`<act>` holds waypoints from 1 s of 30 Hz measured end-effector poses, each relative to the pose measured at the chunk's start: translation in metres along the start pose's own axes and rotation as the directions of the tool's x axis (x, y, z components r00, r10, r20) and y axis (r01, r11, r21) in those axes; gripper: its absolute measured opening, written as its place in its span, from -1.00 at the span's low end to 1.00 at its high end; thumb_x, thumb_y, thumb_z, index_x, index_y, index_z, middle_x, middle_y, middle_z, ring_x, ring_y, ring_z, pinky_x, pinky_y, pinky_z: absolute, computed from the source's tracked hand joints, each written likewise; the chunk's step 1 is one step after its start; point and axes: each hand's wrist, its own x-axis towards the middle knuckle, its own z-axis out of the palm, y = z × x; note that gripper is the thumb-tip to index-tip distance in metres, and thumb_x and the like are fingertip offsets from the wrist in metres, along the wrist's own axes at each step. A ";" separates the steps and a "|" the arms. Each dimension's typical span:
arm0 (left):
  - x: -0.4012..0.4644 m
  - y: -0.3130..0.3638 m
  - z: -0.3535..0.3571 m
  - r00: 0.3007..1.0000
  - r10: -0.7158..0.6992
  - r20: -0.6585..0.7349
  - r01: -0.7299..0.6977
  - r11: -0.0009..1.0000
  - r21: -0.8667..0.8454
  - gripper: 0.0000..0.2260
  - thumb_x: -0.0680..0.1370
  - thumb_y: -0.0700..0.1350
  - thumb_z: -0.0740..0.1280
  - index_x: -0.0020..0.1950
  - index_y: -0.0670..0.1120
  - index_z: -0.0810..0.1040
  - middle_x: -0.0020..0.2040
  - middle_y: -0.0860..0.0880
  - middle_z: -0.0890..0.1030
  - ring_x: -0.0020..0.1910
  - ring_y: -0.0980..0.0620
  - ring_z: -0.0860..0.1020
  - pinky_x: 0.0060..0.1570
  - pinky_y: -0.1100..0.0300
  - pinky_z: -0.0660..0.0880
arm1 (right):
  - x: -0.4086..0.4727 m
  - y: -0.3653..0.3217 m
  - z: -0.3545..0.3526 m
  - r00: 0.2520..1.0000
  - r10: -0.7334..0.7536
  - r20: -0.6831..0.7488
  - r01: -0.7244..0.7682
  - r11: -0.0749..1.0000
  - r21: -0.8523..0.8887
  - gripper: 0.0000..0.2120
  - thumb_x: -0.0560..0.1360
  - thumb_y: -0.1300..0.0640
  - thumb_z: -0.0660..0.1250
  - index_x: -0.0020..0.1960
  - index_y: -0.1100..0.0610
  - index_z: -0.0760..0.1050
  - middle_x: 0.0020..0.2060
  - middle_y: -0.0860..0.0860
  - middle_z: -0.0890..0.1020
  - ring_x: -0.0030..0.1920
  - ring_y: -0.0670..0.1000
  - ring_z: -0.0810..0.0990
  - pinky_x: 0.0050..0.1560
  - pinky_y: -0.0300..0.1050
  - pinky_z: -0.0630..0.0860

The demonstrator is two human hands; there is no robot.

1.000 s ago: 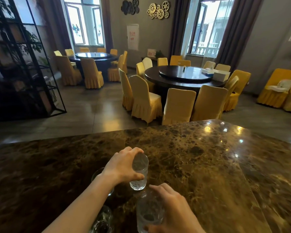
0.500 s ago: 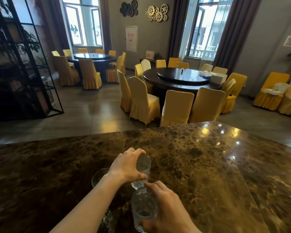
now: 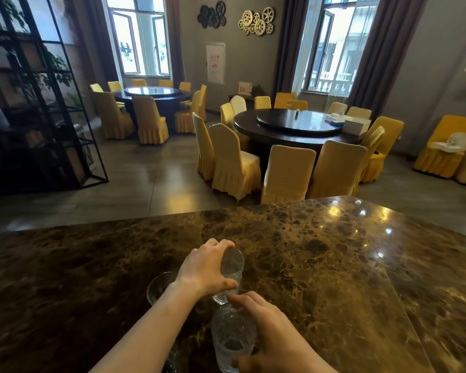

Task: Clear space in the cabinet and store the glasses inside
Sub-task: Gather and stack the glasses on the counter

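My left hand (image 3: 203, 270) grips a clear tumbler glass (image 3: 231, 269) from the side and top, tilted slightly above the brown marble counter (image 3: 320, 265). My right hand (image 3: 275, 335) wraps around a second clear glass (image 3: 230, 337) close to me at the bottom of the view. A third glass (image 3: 159, 286) stands on the counter, partly behind my left wrist. Part of another glass shows under my left forearm at the bottom edge. No cabinet is in view.
Beyond the counter's far edge lie a tiled floor, round dark dining tables (image 3: 296, 125) ringed by yellow covered chairs (image 3: 234, 162), and a black metal shelf unit (image 3: 38, 117) at the left. The counter stretches wide to the right.
Both hands have drawn the two glasses a little closer together and towards me; the left glass now sits just above the right one. The camera tilted slightly.
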 end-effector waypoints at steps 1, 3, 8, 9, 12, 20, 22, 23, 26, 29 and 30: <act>0.000 -0.001 0.000 1.000 -0.001 0.002 0.001 1.000 -0.001 -0.23 0.32 0.20 0.57 0.45 0.17 0.33 0.30 0.10 0.48 0.24 0.04 0.50 0.23 0.10 0.43 | 0.000 0.001 0.000 1.000 -0.003 0.004 0.003 1.000 0.000 -0.09 0.31 0.01 0.61 0.55 -0.10 0.23 0.39 -0.21 0.36 0.40 -0.18 0.37 0.40 -0.18 0.36; 0.000 -0.002 0.001 1.000 -0.002 0.004 0.002 1.000 -0.003 -0.23 0.32 0.20 0.57 0.45 0.18 0.32 0.30 0.11 0.48 0.24 0.05 0.50 0.24 0.10 0.43 | 0.001 0.002 0.000 1.000 -0.011 0.006 0.011 1.000 0.000 -0.11 0.33 0.01 0.61 0.54 -0.11 0.22 0.40 -0.21 0.36 0.41 -0.18 0.35 0.42 -0.19 0.34; -0.001 -0.003 0.003 1.000 -0.005 0.007 0.005 1.000 -0.013 -0.23 0.33 0.21 0.56 0.46 0.20 0.30 0.33 0.11 0.47 0.26 0.05 0.49 0.25 0.09 0.43 | 0.001 0.006 0.001 1.000 -0.021 -0.005 0.021 1.000 0.008 -0.11 0.33 0.00 0.60 0.54 -0.13 0.22 0.40 -0.25 0.34 0.41 -0.21 0.34 0.43 -0.20 0.33; -0.001 -0.003 0.003 1.000 -0.006 0.009 0.006 1.000 -0.015 -0.22 0.33 0.21 0.56 0.47 0.20 0.29 0.34 0.11 0.46 0.27 0.05 0.49 0.25 0.09 0.43 | 0.002 0.006 0.002 1.000 -0.022 -0.005 0.022 1.000 0.014 -0.10 0.32 -0.01 0.61 0.53 -0.15 0.22 0.39 -0.26 0.34 0.40 -0.21 0.34 0.42 -0.21 0.34; -0.003 -0.003 0.003 0.999 -0.010 0.030 0.011 1.000 -0.028 -0.19 0.35 0.20 0.55 0.51 0.21 0.23 0.38 0.10 0.42 0.30 0.03 0.47 0.26 0.08 0.47 | 0.002 0.010 0.003 0.999 -0.036 -0.012 0.037 0.998 0.041 -0.09 0.29 -0.03 0.61 0.52 -0.18 0.23 0.36 -0.29 0.34 0.39 -0.24 0.34 0.40 -0.24 0.35; -0.051 -0.007 -0.032 0.998 -0.045 -0.052 0.039 0.991 -0.125 -0.27 0.44 0.27 0.43 0.52 0.28 0.17 0.44 0.20 0.34 0.36 0.12 0.41 0.28 0.05 0.48 | -0.016 0.016 -0.010 0.993 -0.077 -0.095 0.081 0.996 0.030 -0.11 0.24 -0.45 0.48 0.49 -0.27 0.26 0.26 -0.34 0.43 0.29 -0.31 0.43 0.33 -0.15 0.44; -0.081 -0.019 -0.046 0.989 -0.088 -0.121 0.068 0.985 -0.160 -0.40 0.45 0.31 0.39 0.44 0.28 0.31 0.35 0.29 0.41 0.30 0.21 0.44 0.26 0.09 0.48 | -0.019 0.014 -0.023 0.979 -0.076 -0.192 0.069 0.997 -0.048 -0.25 0.30 -0.45 0.41 0.42 -0.27 0.36 0.19 -0.38 0.47 0.22 -0.34 0.47 0.26 -0.19 0.47; -0.096 -0.026 -0.052 0.984 -0.118 -0.136 0.094 0.980 -0.173 -0.43 0.44 0.33 0.38 0.41 0.28 0.34 0.31 0.33 0.42 0.28 0.24 0.45 0.26 0.11 0.49 | -0.019 0.012 -0.030 0.964 -0.096 -0.247 0.080 0.994 -0.075 -0.35 0.35 -0.39 0.42 0.38 -0.26 0.41 0.16 -0.37 0.50 0.19 -0.32 0.50 0.22 -0.17 0.50; -0.144 -0.041 -0.068 0.971 -0.203 -0.126 0.177 0.965 -0.191 -0.33 0.35 0.46 0.32 0.42 0.33 0.30 0.28 0.40 0.38 0.29 0.31 0.40 0.30 0.11 0.44 | -0.007 -0.008 -0.042 0.932 -0.152 -0.329 0.114 0.985 -0.134 -0.51 0.44 -0.22 0.44 0.33 -0.21 0.47 0.12 -0.32 0.53 0.14 -0.25 0.55 0.14 -0.16 0.55; -0.178 -0.041 -0.071 0.965 -0.250 -0.077 0.236 0.959 -0.154 -0.21 0.27 0.51 0.34 0.42 0.45 0.10 0.34 0.44 0.20 0.36 0.30 0.27 0.40 0.08 0.33 | 0.021 -0.040 -0.035 0.930 -0.212 -0.302 0.145 0.962 -0.231 -0.49 0.46 -0.19 0.44 0.38 -0.20 0.41 0.18 -0.31 0.47 0.16 -0.22 0.52 0.16 -0.17 0.55; -0.184 -0.038 -0.068 0.964 -0.259 -0.057 0.249 0.958 -0.142 -0.17 0.24 0.52 0.35 0.41 0.49 0.03 0.35 0.44 0.16 0.38 0.29 0.24 0.42 0.09 0.30 | 0.033 -0.050 -0.028 0.935 -0.231 -0.269 0.158 0.950 -0.269 -0.46 0.46 -0.18 0.44 0.40 -0.22 0.37 0.22 -0.29 0.45 0.19 -0.21 0.49 0.19 -0.15 0.54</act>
